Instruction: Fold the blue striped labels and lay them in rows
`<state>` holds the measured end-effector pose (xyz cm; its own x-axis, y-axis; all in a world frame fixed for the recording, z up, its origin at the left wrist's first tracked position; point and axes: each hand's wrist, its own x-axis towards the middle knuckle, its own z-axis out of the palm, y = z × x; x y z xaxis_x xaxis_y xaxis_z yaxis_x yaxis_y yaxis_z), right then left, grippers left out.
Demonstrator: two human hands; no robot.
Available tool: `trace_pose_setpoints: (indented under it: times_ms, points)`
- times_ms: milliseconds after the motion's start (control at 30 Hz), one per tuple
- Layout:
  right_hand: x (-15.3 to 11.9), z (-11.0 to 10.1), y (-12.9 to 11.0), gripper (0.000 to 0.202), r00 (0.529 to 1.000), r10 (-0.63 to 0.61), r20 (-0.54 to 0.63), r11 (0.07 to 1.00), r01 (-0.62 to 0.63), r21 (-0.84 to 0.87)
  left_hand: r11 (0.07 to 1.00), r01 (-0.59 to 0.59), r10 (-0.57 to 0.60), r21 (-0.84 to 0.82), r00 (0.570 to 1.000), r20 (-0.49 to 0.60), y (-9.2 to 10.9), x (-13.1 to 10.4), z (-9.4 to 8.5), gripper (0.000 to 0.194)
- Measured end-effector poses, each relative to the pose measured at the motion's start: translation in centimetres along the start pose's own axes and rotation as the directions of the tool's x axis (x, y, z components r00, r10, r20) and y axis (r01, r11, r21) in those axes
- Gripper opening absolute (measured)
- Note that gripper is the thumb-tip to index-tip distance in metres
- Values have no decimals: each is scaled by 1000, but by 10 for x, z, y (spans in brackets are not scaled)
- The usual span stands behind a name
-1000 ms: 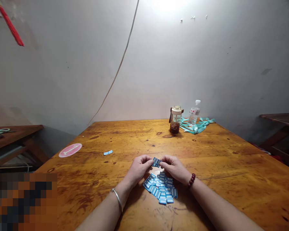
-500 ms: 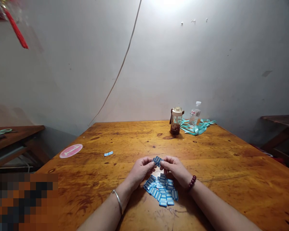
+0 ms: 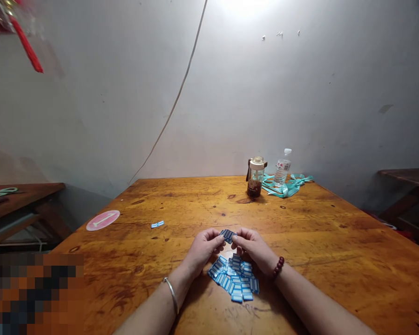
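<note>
Blue and white, that's the small held strip (image 3: 227, 236), and both hands are on it, right at twelve o'clock from the loose pile (image 3: 233, 279) on the wooden table (image 3: 300, 242). The left hand (image 3: 204, 249) has thumb and forefinger closed on the strip's left end, the other fingers curled in beneath. Over on the other side, the right hand (image 3: 253, 244) pinches the right end, thumb against forefinger — no daylight to be seen in either grip. Fingertips near each other, the strip bridging them above the table.

Down in the pile, blue-edged pieces overlap at all sorts of angles, and it sits between the forearms. Out at ten o'clock from it, a lone strip (image 3: 157, 224) lies flat, well apart; farther out, towards nine, there's the pink disc (image 3: 103, 220) with a white mark.

Up between twelve and one — a lidded cup (image 3: 255, 179), upright, dark brown contents low inside. At one o'clock stands the clear bottle (image 3: 282, 168), white cap on, with turquoise ribbon (image 3: 288, 188) lying in loops about its base. Silver bangle (image 3: 171, 295) on the left wrist, dark red beads (image 3: 278, 266) on the right!
</note>
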<state>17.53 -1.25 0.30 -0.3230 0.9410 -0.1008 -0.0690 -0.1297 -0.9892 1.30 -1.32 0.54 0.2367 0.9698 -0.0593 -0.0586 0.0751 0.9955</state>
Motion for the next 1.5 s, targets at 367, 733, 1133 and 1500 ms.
trace_pose_setpoints:
  times_ms: [367, 733, 1133, 1500]
  points:
    - [4, -5, 5, 24, 998, -37, -41, 983, 44, 177, 982, 89, -86, -166, 996, 27, -5, 1, -2, 26]
    - [9, -11, 3, 19, 985, -91, -149, 977, 118, 180, 992, -3, -1, -125, 1000, -30, -3, 3, -6, 21]
    - [7, -13, 5, 12, 975, -180, -128, 965, 201, 170, 994, 92, -95, -65, 995, -43, -2, -1, -1, 24]
    - [7, -15, 3, 18, 984, -126, -123, 961, 152, 230, 983, 122, -125, -140, 992, -19, -1, -1, -2, 25]
